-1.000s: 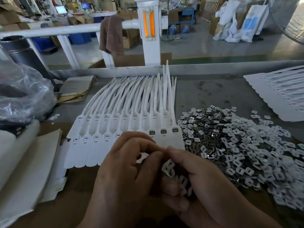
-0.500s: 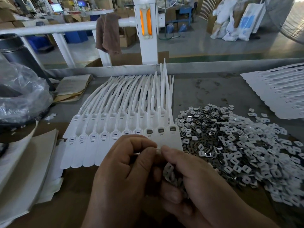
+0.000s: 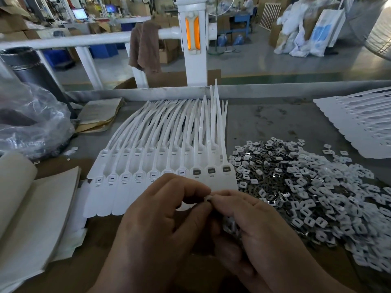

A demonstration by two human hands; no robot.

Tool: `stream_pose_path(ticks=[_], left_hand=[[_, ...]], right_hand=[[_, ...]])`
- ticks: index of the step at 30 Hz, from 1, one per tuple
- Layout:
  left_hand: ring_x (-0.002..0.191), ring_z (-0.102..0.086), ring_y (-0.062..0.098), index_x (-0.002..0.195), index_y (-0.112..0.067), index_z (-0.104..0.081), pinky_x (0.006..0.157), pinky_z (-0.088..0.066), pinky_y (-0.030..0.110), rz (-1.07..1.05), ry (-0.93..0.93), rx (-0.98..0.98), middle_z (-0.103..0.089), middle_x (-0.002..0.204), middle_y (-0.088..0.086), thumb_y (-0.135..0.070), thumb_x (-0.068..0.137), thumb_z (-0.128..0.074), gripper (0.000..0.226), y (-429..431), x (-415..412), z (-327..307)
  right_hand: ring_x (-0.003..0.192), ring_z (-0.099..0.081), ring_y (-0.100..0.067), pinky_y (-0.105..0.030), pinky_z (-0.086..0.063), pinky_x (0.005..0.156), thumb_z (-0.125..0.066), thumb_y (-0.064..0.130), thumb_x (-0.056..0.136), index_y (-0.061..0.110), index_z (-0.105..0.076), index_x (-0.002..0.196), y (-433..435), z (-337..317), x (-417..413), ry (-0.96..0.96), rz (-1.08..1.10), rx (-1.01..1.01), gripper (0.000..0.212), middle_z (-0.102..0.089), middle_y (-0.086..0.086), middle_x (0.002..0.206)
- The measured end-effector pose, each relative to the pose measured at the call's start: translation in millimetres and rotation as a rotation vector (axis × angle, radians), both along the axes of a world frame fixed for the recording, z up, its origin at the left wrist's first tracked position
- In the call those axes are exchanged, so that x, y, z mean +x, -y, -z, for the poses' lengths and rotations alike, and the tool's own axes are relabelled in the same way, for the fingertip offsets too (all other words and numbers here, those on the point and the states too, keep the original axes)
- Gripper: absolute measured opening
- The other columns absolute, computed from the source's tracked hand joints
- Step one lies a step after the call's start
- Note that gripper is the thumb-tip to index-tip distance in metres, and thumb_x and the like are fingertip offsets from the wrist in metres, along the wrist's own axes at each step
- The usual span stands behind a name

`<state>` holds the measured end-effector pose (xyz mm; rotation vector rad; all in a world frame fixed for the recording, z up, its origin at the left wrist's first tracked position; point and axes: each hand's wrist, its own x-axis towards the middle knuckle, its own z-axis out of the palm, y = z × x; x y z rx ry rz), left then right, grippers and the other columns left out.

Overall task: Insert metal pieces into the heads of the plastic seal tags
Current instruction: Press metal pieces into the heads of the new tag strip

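A fanned row of white plastic seal tags lies on the bench, heads toward me. The three rightmost heads show dark metal inserts; the heads to their left look white. A big heap of small metal pieces lies to the right of the row. My left hand and my right hand meet just in front of the tag row, fingertips pinching one small piece between them. Several more pieces sit cupped in my right palm.
A second batch of white tags lies at the far right. A crumpled clear plastic bag and stacked paper sheets sit on the left, worn cardboard behind. A raised metal rim bounds the bench's far edge.
Both hands have risen toward the tag row. The fingertips now pinch a single piece between them, where before they were sorting pieces lower down in my right palm.
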<state>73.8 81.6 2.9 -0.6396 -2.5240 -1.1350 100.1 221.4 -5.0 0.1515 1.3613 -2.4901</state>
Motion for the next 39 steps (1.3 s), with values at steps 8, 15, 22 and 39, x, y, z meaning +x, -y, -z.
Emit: stream_pose_path(ticks=[8,15,22,39], left_hand=[[0.08,-0.061,-0.006,0.083,-0.04,-0.067,0.062,-0.04,0.0,-0.046,0.04,0.129,-0.063,0.093,-0.023,-0.044,0.074,-0.065,0.01,-4.5,2.5,2.7],[0.084,-0.062,-0.003,0.09,-0.038,-0.067,0.061,-0.047,0.007,0.043,0.009,0.056,-0.062,0.093,-0.019,-0.051,0.081,-0.058,0.018,-0.8,0.0,1.6],[0.079,-0.059,-0.001,0.083,-0.04,-0.064,0.056,-0.048,0.016,0.018,-0.065,-0.224,-0.058,0.085,-0.024,-0.057,0.077,-0.05,0.023,6.5,-9.6,-3.9],[0.065,-0.053,0.008,0.081,-0.025,-0.069,0.063,-0.037,0.024,-0.124,-0.173,-0.388,-0.059,0.076,-0.012,-0.03,0.08,-0.072,0.005,-1.4,-65.0,12.3]], right_hand=[[0.036,-0.021,-0.018,-0.031,-0.007,0.044,-0.061,0.053,0.063,0.007,-0.06,0.066,-10.4,3.6,-1.7,0.063,-0.048,0.087,0.046,-0.033,-0.01,0.045],[0.027,-0.025,-0.014,-0.012,-0.017,0.036,-0.067,0.038,0.063,0.007,-0.058,0.065,-7.6,3.6,-2.0,0.014,0.022,0.064,0.032,-0.042,-0.009,0.049],[0.025,-0.023,-0.013,-0.011,-0.017,0.036,-0.063,0.034,0.08,0.008,-0.059,0.066,-8.2,8.9,-4.8,0.084,0.009,0.077,0.03,-0.039,-0.006,0.043],[0.032,-0.037,-0.012,-0.013,-0.028,0.036,-0.059,0.023,0.089,0.009,-0.071,0.08,-8.5,4.6,-2.3,0.14,-0.188,0.025,0.021,-0.052,-0.011,0.061]])
